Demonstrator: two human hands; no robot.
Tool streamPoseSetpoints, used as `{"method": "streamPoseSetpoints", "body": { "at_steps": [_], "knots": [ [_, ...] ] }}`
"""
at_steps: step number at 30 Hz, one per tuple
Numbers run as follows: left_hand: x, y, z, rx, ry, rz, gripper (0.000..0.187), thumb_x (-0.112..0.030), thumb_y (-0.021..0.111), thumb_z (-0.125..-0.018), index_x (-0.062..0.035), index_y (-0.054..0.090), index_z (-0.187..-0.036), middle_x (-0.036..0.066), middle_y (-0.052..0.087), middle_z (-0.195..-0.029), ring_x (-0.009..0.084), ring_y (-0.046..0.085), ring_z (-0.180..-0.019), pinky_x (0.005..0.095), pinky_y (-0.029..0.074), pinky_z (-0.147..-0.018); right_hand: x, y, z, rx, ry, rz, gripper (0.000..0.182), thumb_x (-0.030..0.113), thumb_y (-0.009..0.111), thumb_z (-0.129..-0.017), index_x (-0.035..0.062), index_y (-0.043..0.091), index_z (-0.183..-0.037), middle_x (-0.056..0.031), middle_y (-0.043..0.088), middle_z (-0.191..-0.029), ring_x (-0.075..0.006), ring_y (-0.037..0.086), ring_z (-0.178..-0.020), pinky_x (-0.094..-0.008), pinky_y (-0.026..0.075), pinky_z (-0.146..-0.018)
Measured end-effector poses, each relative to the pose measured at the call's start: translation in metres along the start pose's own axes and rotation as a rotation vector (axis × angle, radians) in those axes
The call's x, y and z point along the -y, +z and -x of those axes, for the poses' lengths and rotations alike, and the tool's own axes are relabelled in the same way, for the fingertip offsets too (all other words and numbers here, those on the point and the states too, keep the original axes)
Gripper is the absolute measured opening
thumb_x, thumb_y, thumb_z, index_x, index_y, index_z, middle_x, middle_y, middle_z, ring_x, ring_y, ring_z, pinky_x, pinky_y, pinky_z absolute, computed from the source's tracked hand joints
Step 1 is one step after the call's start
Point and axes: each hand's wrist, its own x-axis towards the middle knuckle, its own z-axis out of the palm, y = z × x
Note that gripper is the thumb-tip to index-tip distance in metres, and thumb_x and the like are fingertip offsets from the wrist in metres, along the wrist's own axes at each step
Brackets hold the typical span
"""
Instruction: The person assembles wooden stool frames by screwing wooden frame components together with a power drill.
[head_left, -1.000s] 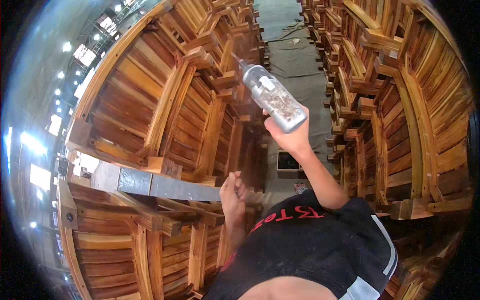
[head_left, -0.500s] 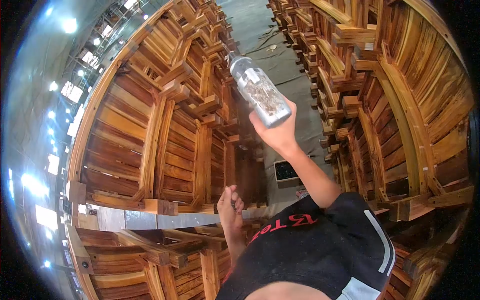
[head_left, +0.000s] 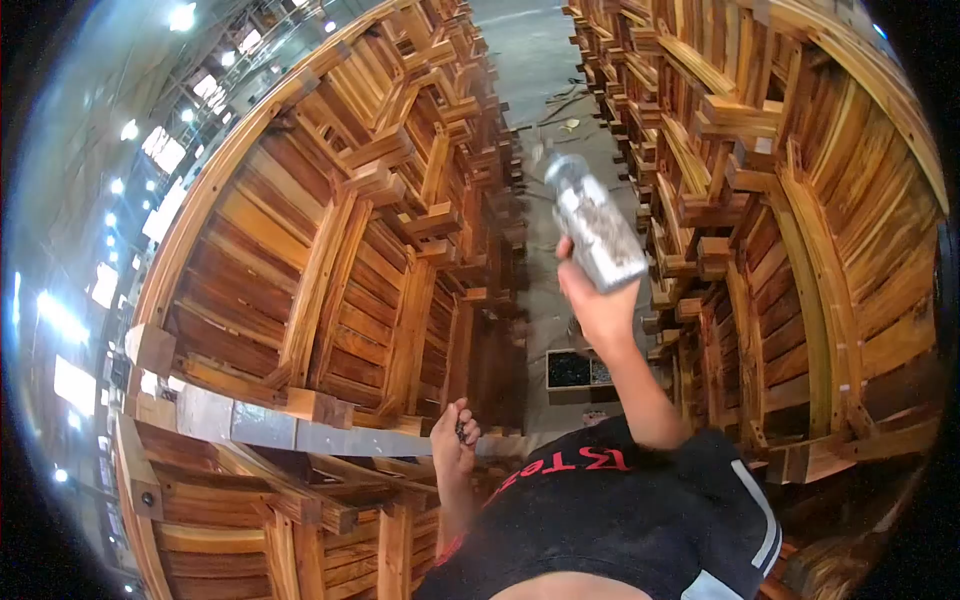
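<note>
My right hand point(head_left: 603, 305) is closed around a silver-grey power driver point(head_left: 600, 228), its worn body patched with brown and white. The tool's narrow tip points up and left over the aisle, apart from the wood; motion blurs it. Low on the left, my left hand point(head_left: 456, 438) has its fingers curled around small dark pieces point(head_left: 461, 430), which look like hardware but are too small to name. This hand is close to the slatted wooden panels point(head_left: 350, 310) on the left side.
Stacked wooden frames point(head_left: 740, 180) line the right side of the aisle. On the grey floor covering point(head_left: 548, 300) stands a divided box point(head_left: 570, 397) with black pieces in one compartment. More wooden frames point(head_left: 230, 510) are at the lower left. Bright lamps point(head_left: 62, 318) show farther left.
My right hand and the power driver have moved right and down, away from the left row of frames. My left hand stays low, still closed. The view has shifted slightly.
</note>
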Motion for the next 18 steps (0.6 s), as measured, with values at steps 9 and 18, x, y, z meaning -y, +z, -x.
{"method": "streamPoseSetpoints", "body": {
  "at_steps": [9, 18],
  "knots": [
    [-0.028, -0.003, -0.025, 0.030, 0.024, 0.236, 0.024, -0.031, 0.047, -0.096, -0.0072, 0.049, -0.092, -0.005, 0.032, -0.062, 0.0050, 0.027, -0.048, 0.0195, 0.023, -0.040, -0.065, -0.028, 0.092, 0.791, 0.242, 0.069, 0.029, 0.001, 0.067, -0.064, 0.0000, 0.066, -0.093, -0.0060, 0.068, -0.090, -0.0118, 0.063, -0.080, -0.0267, 0.048, -0.076],
    [-0.064, 0.024, 0.020, -0.120, 0.374, 0.106, 0.025, -0.032, 0.046, -0.096, -0.0093, 0.047, -0.086, -0.005, 0.033, -0.059, 0.0047, 0.026, -0.044, 0.0204, 0.020, -0.037, -0.061, -0.007, 0.102, 0.922, 0.368, -0.044, 0.045, 0.010, 0.071, -0.063, -0.0046, 0.061, -0.104, -0.0072, 0.067, -0.086, -0.0099, 0.059, -0.076, -0.0261, 0.047, -0.072]
  ]
}}
